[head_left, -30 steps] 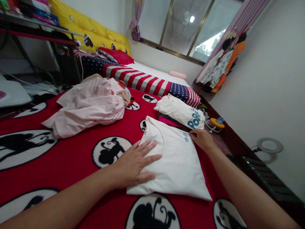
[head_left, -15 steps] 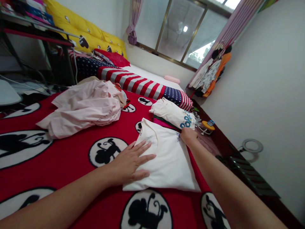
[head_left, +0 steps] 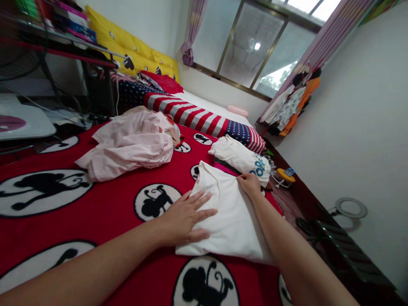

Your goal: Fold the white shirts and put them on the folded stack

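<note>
A white T-shirt [head_left: 234,216], partly folded, lies on the red blanket [head_left: 108,225] with its neckline toward the upper left. My left hand [head_left: 191,219] rests on the shirt's left side, palm down with fingers spread. At the shirt's far right edge, my right hand [head_left: 250,184] pinches the white fabric between thumb and fingers. Just beyond it sits a stack of folded clothes, with a white shirt with blue lettering [head_left: 240,155] on top and darker and pink layers under it.
A loose heap of pale pink clothing [head_left: 130,144] lies at the left of the blanket. Behind is a bed with a stars-and-stripes cover [head_left: 191,112]. A desk [head_left: 70,46] stands at the left. On the right are a yellow stool [head_left: 286,175] and a ring light [head_left: 351,208].
My right hand has drawn the shirt's far right edge slightly inward, and the blue print there no longer shows. My left hand stays flat on the shirt. The view has shifted a little left.
</note>
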{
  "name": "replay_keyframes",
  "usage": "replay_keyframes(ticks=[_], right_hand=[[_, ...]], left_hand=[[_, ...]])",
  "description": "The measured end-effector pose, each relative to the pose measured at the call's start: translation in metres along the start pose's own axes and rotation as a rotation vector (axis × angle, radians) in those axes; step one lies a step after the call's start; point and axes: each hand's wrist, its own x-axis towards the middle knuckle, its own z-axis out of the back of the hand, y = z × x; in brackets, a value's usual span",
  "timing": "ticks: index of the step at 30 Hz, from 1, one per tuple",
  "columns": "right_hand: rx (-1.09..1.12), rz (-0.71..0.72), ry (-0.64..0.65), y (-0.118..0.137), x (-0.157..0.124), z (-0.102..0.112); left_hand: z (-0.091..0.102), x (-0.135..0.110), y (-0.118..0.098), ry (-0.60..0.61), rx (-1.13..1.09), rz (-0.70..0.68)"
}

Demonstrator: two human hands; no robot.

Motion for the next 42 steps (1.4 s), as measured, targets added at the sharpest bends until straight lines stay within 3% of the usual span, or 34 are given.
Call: replay_keyframes(ticks=[6,10,14,21,26,31,37,42], right_hand=[[-0.003,-0.071,-0.050,0.012,0.001,-0.002],[0.039,0.057,-0.060,0.018,-0.001,0.010],[0.145,0.178,-0.033,0.022,-0.001,0.005],[0.198,0.066,-0.081,0.031,0.007,-0.022],[0.140,0.028,-0.114,0.043,0.006,-0.015],[0.156,0.157,-0.209,0.065,-0.012,0.001],[0.259,0.416,-0.198,0.102,-0.037,-0.001],[0.059,0.525,-0.190,0.127,-0.035,-0.004]], left_hand=[[0.001,0.001,-0.001,0.018,0.006,0.018],[0.001,0.000,-0.002,0.010,0.007,0.014],[-0.003,-0.001,0.001,-0.020,0.002,0.002],[-0.011,-0.001,0.007,-0.070,0.002,-0.035],[-0.011,-0.001,0.007,-0.077,0.003,-0.023],[-0.011,0.000,0.007,-0.078,-0.001,-0.037],[-0.011,0.000,0.007,-0.085,-0.008,-0.034],[-0.009,0.000,0.006,-0.082,-0.015,-0.039]])
